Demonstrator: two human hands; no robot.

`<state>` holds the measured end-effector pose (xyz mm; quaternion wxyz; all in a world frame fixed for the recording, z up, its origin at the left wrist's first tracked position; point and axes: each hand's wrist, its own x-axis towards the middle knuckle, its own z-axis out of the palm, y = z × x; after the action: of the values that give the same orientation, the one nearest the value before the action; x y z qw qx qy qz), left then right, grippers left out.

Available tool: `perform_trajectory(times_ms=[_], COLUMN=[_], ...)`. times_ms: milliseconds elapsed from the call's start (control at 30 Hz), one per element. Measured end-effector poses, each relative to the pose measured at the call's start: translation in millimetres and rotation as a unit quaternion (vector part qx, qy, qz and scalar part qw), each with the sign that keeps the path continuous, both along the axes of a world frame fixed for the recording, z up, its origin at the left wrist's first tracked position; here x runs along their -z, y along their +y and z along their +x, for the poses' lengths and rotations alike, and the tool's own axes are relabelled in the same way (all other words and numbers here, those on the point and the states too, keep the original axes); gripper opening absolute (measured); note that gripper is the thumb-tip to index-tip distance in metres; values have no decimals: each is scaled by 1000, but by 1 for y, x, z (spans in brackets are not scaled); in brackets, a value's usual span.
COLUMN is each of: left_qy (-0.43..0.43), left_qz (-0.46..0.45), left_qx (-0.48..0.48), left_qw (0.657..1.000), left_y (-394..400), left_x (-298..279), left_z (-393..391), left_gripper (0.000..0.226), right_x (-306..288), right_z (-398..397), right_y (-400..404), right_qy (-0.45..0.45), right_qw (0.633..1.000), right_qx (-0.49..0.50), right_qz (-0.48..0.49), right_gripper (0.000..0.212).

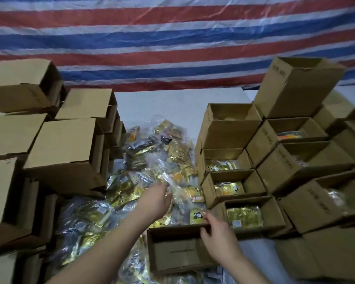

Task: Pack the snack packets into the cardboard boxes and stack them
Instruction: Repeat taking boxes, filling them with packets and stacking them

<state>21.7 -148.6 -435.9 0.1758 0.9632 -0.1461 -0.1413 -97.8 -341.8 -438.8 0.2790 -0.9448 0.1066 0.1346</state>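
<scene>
A heap of gold and clear snack packets [152, 160] covers the middle of the table. My left hand [158, 198] reaches into the heap, its fingers on a clear packet [173, 186]; whether they close on it is hidden. An open, empty cardboard box [178, 251] lies in front of me. My right hand [215, 228] grips that box's far right rim. To the right stand open boxes with packets inside, the nearest [252, 216] holding a gold packet.
Stacks of cardboard boxes [64, 144] lying on their sides rise on the left. More open boxes [295, 87] are stacked high on the right. A striped red, white and blue tarp [172, 37] hangs behind the white table [172, 103].
</scene>
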Motion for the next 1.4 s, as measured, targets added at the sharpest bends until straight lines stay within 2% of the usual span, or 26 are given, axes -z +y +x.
perform_trajectory(times_ms=[100,167,300,400,467,500,600,700,767,833,967,1033,1100,1167,1300,1400], left_qy=[-4,0,32,74,95,101,95,88,97,95,58,96,155,144,92,36], left_qz=[107,133,164,232,244,243,217,154,128,154,236,195,86,0,-154,-246], left_qx=[87,103,53,27,2,-8,-9,-6,-16,-13,14,10,-37,-94,-195,-222], left_qw=[990,986,985,970,965,965,971,984,987,983,970,976,983,985,964,943], left_y=[-36,-61,-82,-77,-73,-71,-68,-65,-59,-49,-30,-27,-25,-17,13,32], left_x=[18,31,67,90,97,97,90,82,74,65,54,56,58,49,6,-41], left_z=[47,73,105,112,116,118,117,111,106,105,104,98,92,89,86,70], left_gripper=[61,61,64,85,94,89,52,37,33,32,58,51,30,18,24,34], right_x=[-1,-2,-5,-4,-4,-4,-6,-5,-4,-3,-1,0,0,0,-2,-9], right_z=[-1,0,6,10,13,14,16,20,25,29,30,29,28,29,27,20], right_y=[4,5,10,14,17,18,17,15,15,17,22,22,21,21,23,25], right_qy=[4,4,-11,-9,-1,0,-12,-22,-22,-18,-5,5,16,30,46,28], right_qw=[1000,1000,1000,1000,1000,1000,1000,999,999,999,999,999,999,998,996,996], right_qx=[-14,-15,-14,-14,-3,1,0,-2,-2,-5,-9,-13,-12,-8,-4,-9], right_qz=[-8,-1,6,5,2,2,18,36,47,49,50,49,49,53,73,89], right_gripper=[5,7,10,16,19,18,13,8,5,8,10,8,5,5,36,56])
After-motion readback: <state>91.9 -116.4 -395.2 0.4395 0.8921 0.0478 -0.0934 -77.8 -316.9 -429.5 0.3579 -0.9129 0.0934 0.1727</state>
